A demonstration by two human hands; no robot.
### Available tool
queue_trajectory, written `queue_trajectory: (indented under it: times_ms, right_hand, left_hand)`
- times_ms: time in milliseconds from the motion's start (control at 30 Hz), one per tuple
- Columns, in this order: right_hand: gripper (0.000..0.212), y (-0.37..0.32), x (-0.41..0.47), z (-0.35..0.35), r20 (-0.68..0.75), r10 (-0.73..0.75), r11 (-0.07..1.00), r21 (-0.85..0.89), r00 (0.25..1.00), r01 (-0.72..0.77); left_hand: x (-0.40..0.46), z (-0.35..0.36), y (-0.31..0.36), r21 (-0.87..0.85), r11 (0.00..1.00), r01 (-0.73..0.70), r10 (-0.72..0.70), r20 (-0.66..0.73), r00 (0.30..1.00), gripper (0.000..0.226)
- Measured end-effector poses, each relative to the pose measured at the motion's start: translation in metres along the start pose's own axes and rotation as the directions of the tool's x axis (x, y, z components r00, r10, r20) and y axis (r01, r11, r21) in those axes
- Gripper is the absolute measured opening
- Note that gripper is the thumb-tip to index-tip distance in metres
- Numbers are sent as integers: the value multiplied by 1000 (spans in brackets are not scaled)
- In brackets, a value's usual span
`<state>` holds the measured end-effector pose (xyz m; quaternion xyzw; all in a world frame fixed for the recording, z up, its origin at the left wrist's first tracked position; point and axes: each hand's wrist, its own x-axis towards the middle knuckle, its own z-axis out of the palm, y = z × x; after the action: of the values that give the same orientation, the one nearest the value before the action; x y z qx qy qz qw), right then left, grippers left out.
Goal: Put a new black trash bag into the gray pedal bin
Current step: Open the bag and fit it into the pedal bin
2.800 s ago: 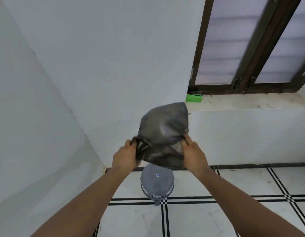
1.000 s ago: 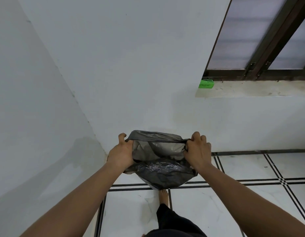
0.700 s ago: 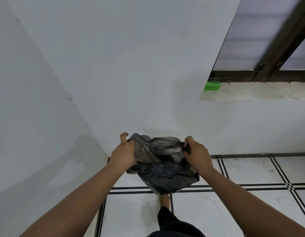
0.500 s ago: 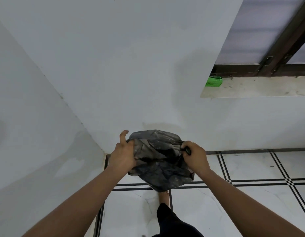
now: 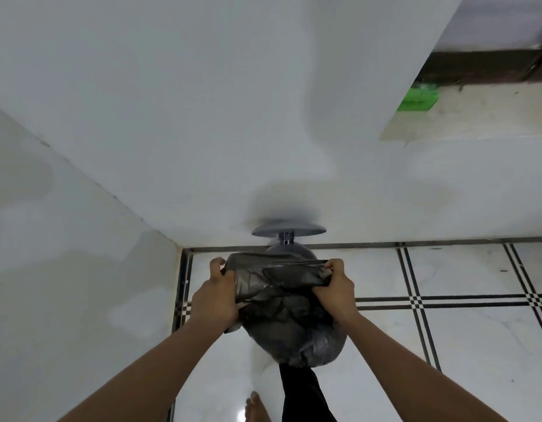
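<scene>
A crumpled black trash bag hangs between both hands, its mouth stretched into a taut band across the top. My left hand grips the bag's left edge and my right hand grips the right edge. Behind the bag stands the gray pedal bin, mostly hidden; its round lid is raised against the white wall. The bag's bulk covers the bin's opening from view, so I cannot tell whether it touches the rim.
The bin stands near a corner of two white walls. The floor is white tile with black stripe lines. A dark trouser leg and a bare foot are below the bag. A green packet lies on the window ledge.
The view has tilted down and the bin's lid now stands open. Both hands have brought the bag lower, toward the bin, with its mouth pulled wider and tighter.
</scene>
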<state>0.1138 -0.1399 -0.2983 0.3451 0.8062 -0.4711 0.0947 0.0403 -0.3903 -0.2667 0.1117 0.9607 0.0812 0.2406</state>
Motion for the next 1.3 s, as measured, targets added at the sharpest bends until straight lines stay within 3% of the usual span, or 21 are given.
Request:
queue_trajectory:
  times_ms: [233, 400, 500, 600, 733, 800, 833, 900, 933, 1000, 1067, 1100, 1133, 1200, 1300]
  right_hand:
    - [14, 59, 110, 83, -50, 169, 966, 207, 984, -156]
    - [24, 92, 195, 144, -70, 157, 932, 341, 985, -124]
    - [23, 112, 231, 170, -63, 190, 905, 398, 980, -150]
    - [18, 136, 256, 182, 31, 225, 850, 483, 974, -212]
    - [22, 162, 276, 175, 152, 298, 764, 554, 943, -330]
    - [17, 172, 284, 168, 181, 340, 731, 567, 923, -381]
    - [10, 176, 286, 164, 149, 351, 793, 477, 924, -378]
    - [16, 194, 298, 157, 34, 313, 949, 33, 949, -314]
    - [24, 203, 300, 154, -10, 256, 948, -190, 967, -254]
    - [24, 213, 301, 148, -25, 101, 901, -421, 995, -102]
    - [7, 219, 304, 145, -6, -48, 865, -500, 999, 39]
    - [9, 221, 306, 144, 9, -125, 837, -537, 992, 111]
    - [18, 222, 309, 142, 51, -191, 791, -584, 980, 184]
    - [31, 224, 313, 139, 187, -244, 708, -636, 952, 306]
    - [35, 227, 312, 133, 303, -313, 585, -686, 900, 434]
  left_hand:
    - [87, 93, -22, -34, 994, 107, -109, -47, 993, 65]
    - [155, 163, -53, -53, 994, 97, -102, -104, 989, 48]
    - [193, 203, -72, 35, 996, 87, -82, -126, 989, 62]
    - [221, 235, -79, 151, 987, 52, -27, -164, 986, 43]
    - [241, 251, -61, -216, 974, 67, -126, -271, 954, 28]
    - [250, 255, -59, -287, 958, 27, -120, -313, 942, 36]
    - [254, 257, -58, -200, 979, -45, -13, -280, 960, 51]
    - [263, 272, -55, 49, 966, -254, 259, -137, 956, 90]
    - [266, 274, -52, 100, 941, -322, 326, -22, 945, 101]
    - [277, 281, -42, 76, 933, -352, 332, 196, 923, 111]
    - [290, 294, -38, -72, 974, -215, 226, 370, 901, 108]
    - [296, 294, -39, -131, 984, -120, 165, 428, 888, 107]
    - [300, 294, -39, -133, 985, -107, 151, 394, 907, 107]
    - [301, 297, -42, 103, 948, -301, 286, 135, 949, 96]
    - [299, 304, -61, 403, 804, -438, 510, -86, 856, 49]
